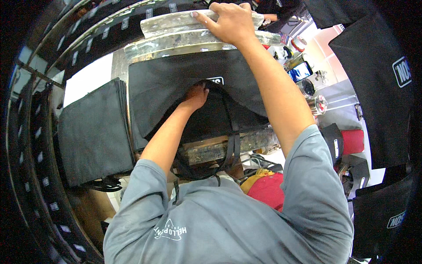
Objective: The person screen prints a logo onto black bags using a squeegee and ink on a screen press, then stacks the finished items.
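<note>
A black fabric bag (162, 75) with a white printed label lies on the worktable in front of me. My left hand (197, 96) is closed on the upper layer of the bag, near the label, and that layer is lifted in a curve. Black straps (232, 149) hang from the bag over the near edge. Farther off, my right hand (231, 23) grips the top edge of a pale, stained frame (171, 24), thumb on the near side and fingers over the top. The frame stands tilted up behind the bag.
A stack of black bags (94, 132) lies to the left. Jars, cans and a phone (301, 71) crowd the right side. Printed black bags (378, 88) hang at right, and racks of them (105, 33) line the far and left sides. A red cloth (268, 191) lies below.
</note>
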Demonstrator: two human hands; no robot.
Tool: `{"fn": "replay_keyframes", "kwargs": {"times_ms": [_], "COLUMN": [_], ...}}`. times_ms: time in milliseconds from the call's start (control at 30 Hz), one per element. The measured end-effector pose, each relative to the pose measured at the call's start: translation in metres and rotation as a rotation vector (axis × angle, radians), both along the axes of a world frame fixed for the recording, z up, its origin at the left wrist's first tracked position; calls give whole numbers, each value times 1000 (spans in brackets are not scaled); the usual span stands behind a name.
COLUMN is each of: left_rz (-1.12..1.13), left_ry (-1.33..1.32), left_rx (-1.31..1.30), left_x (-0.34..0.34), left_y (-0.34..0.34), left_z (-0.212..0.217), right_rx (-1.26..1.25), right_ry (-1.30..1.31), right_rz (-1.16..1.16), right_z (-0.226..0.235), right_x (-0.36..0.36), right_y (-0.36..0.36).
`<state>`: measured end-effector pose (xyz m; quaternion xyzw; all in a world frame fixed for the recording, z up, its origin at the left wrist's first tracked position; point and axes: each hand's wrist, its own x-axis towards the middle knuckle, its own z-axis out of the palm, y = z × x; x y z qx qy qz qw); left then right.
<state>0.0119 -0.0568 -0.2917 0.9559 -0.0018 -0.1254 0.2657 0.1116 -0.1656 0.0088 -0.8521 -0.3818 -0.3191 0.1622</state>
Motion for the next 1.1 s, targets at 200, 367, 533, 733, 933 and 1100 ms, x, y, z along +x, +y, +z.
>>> {"fn": "replay_keyframes", "kwargs": {"times_ms": [200,367,533,733,933,1100], "left_rz": [-73,-91,-90,-80,-132,-290], "left_ry": [-90,14,79,157,296,480], "left_rx": [207,152,117,77,1,-28], "left_x": [2,7,8,-2,-8,-13], "left_y": [18,5,5,15,25,19], "left_z": [-104,-100,-81,-77,-47,0], "right_rx": [45,27,50,60,76,76], "right_ry": [-26,-12,-16,-49,-75,-17], "right_rz": [57,30,29,46,80,54], "right_z": [2,-4,-2,-3,-4,3], "right_x": [0,2,3,6,8,3], "right_y": [4,-1,0,4,2,-1]}}
